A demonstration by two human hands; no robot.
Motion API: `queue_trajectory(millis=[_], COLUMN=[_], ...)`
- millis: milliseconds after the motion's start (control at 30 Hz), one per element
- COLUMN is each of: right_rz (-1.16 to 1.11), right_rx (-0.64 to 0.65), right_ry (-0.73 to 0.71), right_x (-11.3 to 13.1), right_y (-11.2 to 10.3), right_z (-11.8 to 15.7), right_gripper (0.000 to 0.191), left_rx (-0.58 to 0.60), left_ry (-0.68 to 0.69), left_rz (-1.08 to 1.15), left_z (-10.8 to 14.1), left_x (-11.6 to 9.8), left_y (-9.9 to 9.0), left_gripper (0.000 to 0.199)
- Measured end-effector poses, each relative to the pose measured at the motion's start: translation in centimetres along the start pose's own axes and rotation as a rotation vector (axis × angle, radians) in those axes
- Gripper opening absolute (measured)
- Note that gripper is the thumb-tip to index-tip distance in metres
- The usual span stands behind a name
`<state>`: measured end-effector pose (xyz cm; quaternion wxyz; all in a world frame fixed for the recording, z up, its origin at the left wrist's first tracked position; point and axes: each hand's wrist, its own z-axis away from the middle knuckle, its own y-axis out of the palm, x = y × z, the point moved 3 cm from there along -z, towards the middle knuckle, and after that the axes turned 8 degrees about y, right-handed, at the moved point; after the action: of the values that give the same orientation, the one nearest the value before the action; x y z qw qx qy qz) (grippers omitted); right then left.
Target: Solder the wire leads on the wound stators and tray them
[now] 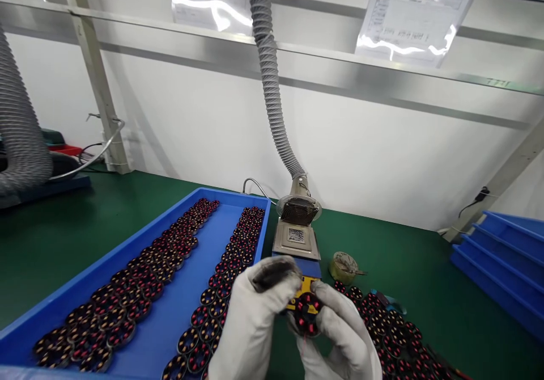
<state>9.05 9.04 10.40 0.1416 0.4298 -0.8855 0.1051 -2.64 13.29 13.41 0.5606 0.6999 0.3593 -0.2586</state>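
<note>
My right hand [346, 332], in a white glove, grips a small round black ring part with red segments [307, 313] between thumb and fingers. A thin reddish strand hangs from the ring's lower edge. Just left of it, my left hand [259, 312] is closed, its white glove stained black along one finger. Whatever its fingertips pinch is hidden. Behind both hands stands a metal-topped device [296, 241] with a square silvery patch and a blue and yellow front. Several similar ring parts [391, 334] lie piled to the right of my right hand.
A long blue tray [170, 312] on the left holds rows of ring parts. A round fume hood [299, 209] hangs from a grey hose [272, 79] over the device. A small tin [342, 267] stands right of it. Stacked blue trays [501, 272] stand far right on the green table [382, 238].
</note>
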Motion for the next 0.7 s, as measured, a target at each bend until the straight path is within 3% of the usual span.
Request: queue_trajectory(millis=[100, 233, 400, 533, 700], right_rz=[0.006, 0.002, -0.005, -0.029, -0.016], right_rx=[-0.015, -0.037, -0.036, -0.055, -0.078], right_ry=[0.028, 0.038, 0.032, 0.074, 0.135], right_x=[-0.1, -0.2, -0.2, -0.2, 0.0], right_y=[-0.1, -0.1, 0.0, 0.1, 0.2], right_z=[0.1, 0.2, 0.5, 0.5, 0.3], right_gripper=[0.063, 0.062, 0.054, 0.057, 0.054], left_rx=[-0.049, 0.186, 0.209, 0.104, -0.168], left_ry=[0.101, -0.037, -0.075, -0.056, 0.161], left_rz=[-0.041, -0.136, -0.179, -0.156, -0.245], left_z=[-0.5, -0.5, -0.3, -0.4, -0.3], left_x=[-0.8, -0.6, 0.0, 0.0, -1.2], left_y=[-0.8, -0.6, -0.2, -0.4, -1.7], left_gripper=[0.021, 0.026, 0.016, 0.019, 0.024])
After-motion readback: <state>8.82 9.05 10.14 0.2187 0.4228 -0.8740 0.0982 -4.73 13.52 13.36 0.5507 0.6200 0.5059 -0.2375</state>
